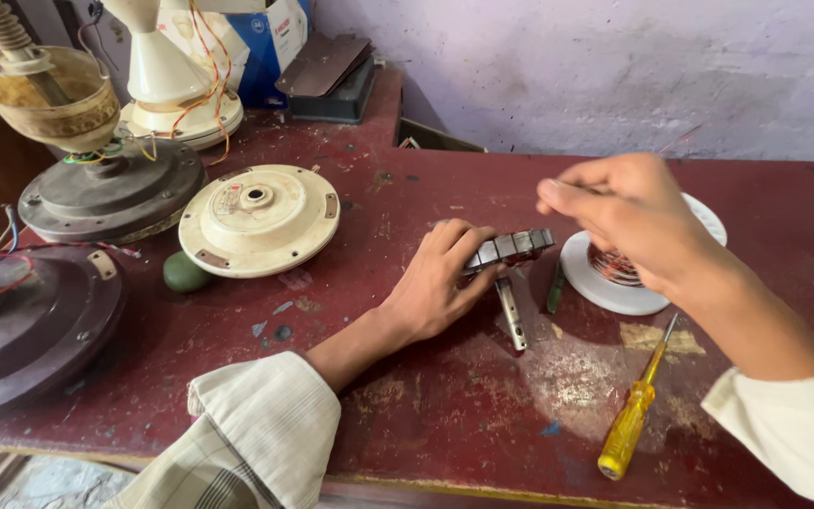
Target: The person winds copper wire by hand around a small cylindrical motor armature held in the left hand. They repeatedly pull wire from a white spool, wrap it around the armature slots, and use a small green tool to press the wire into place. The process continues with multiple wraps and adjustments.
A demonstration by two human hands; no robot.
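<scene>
The left hand [435, 283] clamped the stator [511, 249] on the desk [445, 405], while the right hand [628, 217], fingers pinched together, hovered just right of it

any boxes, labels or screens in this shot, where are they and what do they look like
Cardboard box: far left back of the red table, behind the cream fan base; blue and white, rectangular, partly cut off by the frame.
Sticker label: on top of the cream round fan cover, left of its centre hole; small, whitish with red print, worn.
No screens or signs in view.
</scene>
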